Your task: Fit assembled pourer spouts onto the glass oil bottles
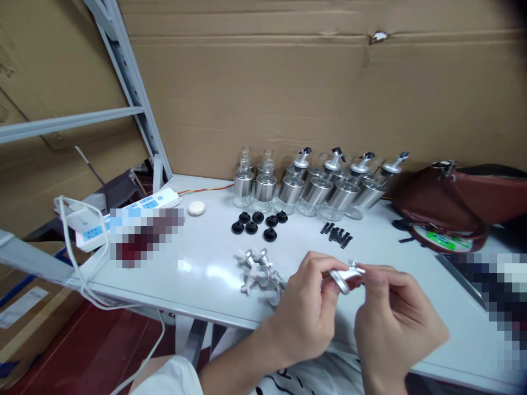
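Observation:
My left hand (307,299) pinches a silver pourer spout (345,278) by its round collar, holding it above the table's front edge. At the spout's narrow end, the thumb and fingers of my right hand (397,312) are closed against the tip; any small part between them is hidden. Several more silver spouts (251,271) lie in a loose pile left of my left hand. Beyond them sit several black ribbed stoppers (270,235). Small black strip-like pieces (336,235) lie in a cluster behind my hands.
Glass bottles with metal sleeves (291,189) stand in rows at the back, some topped with pourers (332,159). A brown bag (448,197) rests at right. Leftward are a round white case (196,208), a power strip (168,198) and a white cable (68,247) over the edge.

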Demonstrator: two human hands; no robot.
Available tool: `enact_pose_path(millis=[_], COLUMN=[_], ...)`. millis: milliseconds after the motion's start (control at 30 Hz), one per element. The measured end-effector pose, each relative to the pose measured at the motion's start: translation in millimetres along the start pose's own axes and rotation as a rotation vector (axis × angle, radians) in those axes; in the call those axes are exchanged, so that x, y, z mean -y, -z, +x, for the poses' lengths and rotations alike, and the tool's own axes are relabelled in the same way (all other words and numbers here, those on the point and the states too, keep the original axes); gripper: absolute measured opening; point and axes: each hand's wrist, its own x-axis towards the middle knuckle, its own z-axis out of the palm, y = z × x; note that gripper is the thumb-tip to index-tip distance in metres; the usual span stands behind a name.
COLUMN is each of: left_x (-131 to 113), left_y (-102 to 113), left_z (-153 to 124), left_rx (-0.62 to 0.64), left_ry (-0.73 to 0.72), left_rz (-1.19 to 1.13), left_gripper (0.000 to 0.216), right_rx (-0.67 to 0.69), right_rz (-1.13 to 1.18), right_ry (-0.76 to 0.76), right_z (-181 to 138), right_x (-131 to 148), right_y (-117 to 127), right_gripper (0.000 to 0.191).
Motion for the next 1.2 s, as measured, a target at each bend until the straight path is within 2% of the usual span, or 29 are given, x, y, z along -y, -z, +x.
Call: enact_pose_path(millis=[300,433,533,733,800,933,1067,1200], left_x=[1.2,2.3,3.8,7.0,8.0,7.2,3.9,0.9], left_y=[0.9,0.1,-0.5,-1.6,-1.5,1.1,4.6,5.1], left_z=[-3.3,-4.8,-6.3,-9.7,-10.4,-10.9,-10.6,-9.9], left_rx=[-0.001,0.007,0.013,0.057,0.064,0.069,0.099,0.142], left_ry=[0.024,0.063,0.106,0.165,0.144,0.141,0.184,0.208], left_rz=[-0.066,-0.252,-0.296,-0.371,-0.401,-0.334,-0.251,-0.242], left_gripper=[0.024,0.024,0.025,0.024,0.023,0.023,0.026,0.029], right_rx=[0.213,0.327,0.384,0.446,0.489,0.560,0.540,0.453], right_rz=[-0.075,0.136,0.292,0.398,0.402,0.284,0.183,0.268], right_ry=[0.013,-0.003,-0.008,-0.132,-0.087,0.110,0.150,0.069], right_z=[-2.1,-3.9,-2.9,-0.3,0.7,4.6,7.0,5.0], right_x=[-7.8,-8.7,-6.9,-7.1,-9.0,-10.2,-6.5,-5.3], right_y=[10.3,10.3,8.6,7.3,8.8,12.9,14.5,14.7], right_gripper=[0.042,0.051,0.049,0.047,0.045,0.042,0.043,0.039])
